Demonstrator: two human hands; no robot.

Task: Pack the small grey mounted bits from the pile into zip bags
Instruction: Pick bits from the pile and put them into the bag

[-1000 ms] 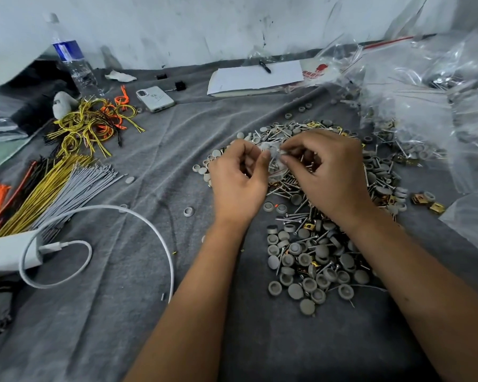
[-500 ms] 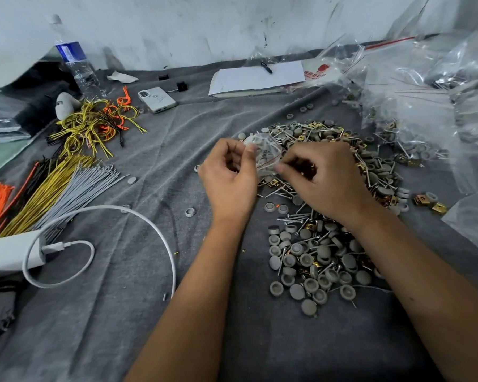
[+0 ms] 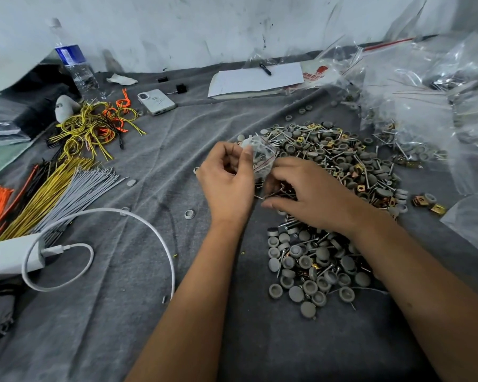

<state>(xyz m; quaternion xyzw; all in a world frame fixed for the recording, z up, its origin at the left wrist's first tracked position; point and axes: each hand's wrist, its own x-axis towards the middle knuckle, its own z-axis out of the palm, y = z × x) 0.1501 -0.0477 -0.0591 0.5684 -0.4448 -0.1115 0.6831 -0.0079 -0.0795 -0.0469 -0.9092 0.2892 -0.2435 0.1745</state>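
My left hand (image 3: 226, 183) pinches a small clear zip bag (image 3: 261, 155) between thumb and fingers and holds it up just left of the far part of the pile of grey mounted bits (image 3: 331, 172). The bag looks thin, limp and slick, so I judge it best held by its top edge near the red seal line, where the film is doubled and stiffer. My right hand (image 3: 309, 197) is low over the middle of the pile, fingers curled down among the bits and the brass clips. Something thin and dark shows under my fingertips, but I cannot tell whether I have actually closed on a bit.

The bits look light, each a stiff round grey head on a thin metal shank. The shanks tangle with their neighbours, so lifting by the head should pull one free more cleanly than tugging at the pin. A sharp shank end could prick the film if it goes in point first. The pile spreads right and near across the grey cloth (image 3: 138, 312). Larger clear bags (image 3: 425, 86) lie far right.
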